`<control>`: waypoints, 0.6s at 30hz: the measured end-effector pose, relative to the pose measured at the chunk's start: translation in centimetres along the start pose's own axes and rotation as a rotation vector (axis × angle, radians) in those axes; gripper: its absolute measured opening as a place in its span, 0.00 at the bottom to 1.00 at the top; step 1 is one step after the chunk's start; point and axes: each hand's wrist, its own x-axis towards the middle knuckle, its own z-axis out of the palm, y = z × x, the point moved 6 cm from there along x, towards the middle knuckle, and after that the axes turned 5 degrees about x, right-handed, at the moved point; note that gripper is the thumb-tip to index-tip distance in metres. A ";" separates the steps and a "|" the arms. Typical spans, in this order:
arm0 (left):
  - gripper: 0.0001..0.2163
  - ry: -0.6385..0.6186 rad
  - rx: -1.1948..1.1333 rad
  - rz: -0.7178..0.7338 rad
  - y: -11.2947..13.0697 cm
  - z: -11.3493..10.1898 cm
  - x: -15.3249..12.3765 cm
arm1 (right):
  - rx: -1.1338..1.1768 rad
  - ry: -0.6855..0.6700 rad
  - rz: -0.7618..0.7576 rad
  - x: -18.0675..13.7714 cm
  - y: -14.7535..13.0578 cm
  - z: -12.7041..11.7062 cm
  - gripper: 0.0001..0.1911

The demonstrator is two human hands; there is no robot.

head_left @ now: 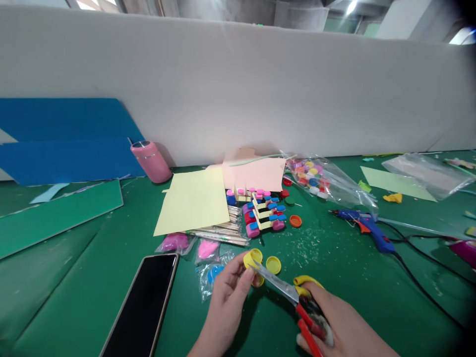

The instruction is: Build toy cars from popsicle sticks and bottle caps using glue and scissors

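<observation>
My left hand [226,292] pinches a yellow bottle cap [253,259] low in the middle of the view. My right hand [334,322] grips red and yellow scissors [293,295], fingers through the handles. The steel blades point up and left and meet the cap's rim. A second yellow cap [273,265] lies on the green mat just right of the held one. Behind them stand small craft pieces of sticks and coloured caps [262,213].
A black phone [143,305] lies at lower left. Yellow paper [195,201], pink paper [256,173], a pink cylinder [150,161] and a bag of caps [320,181] sit farther back. A blue glue gun [368,228] with its cord lies to the right. A white partition [238,89] closes the far side.
</observation>
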 end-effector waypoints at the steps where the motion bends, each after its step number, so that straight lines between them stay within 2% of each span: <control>1: 0.11 0.006 -0.001 -0.005 0.0 0.0 0.0 | 0.001 -0.001 -0.005 0.0 0.0 0.0 0.16; 7: 0.12 0.122 0.064 0.019 0.4 -0.5 0.0 | 0.036 0.004 -0.011 0.1 -0.2 0.1 0.14; 11: 0.13 0.174 0.142 0.076 0.3 -0.8 -0.1 | 0.034 -0.026 0.040 0.0 0.5 0.6 0.14; 14: 0.13 0.189 0.202 0.099 0.1 -0.8 -0.3 | 0.008 -0.065 0.079 0.0 1.1 1.2 0.14; 18: 0.13 0.206 0.255 0.105 -0.2 -0.8 -0.6 | -0.069 -0.052 0.099 0.0 1.5 1.4 0.14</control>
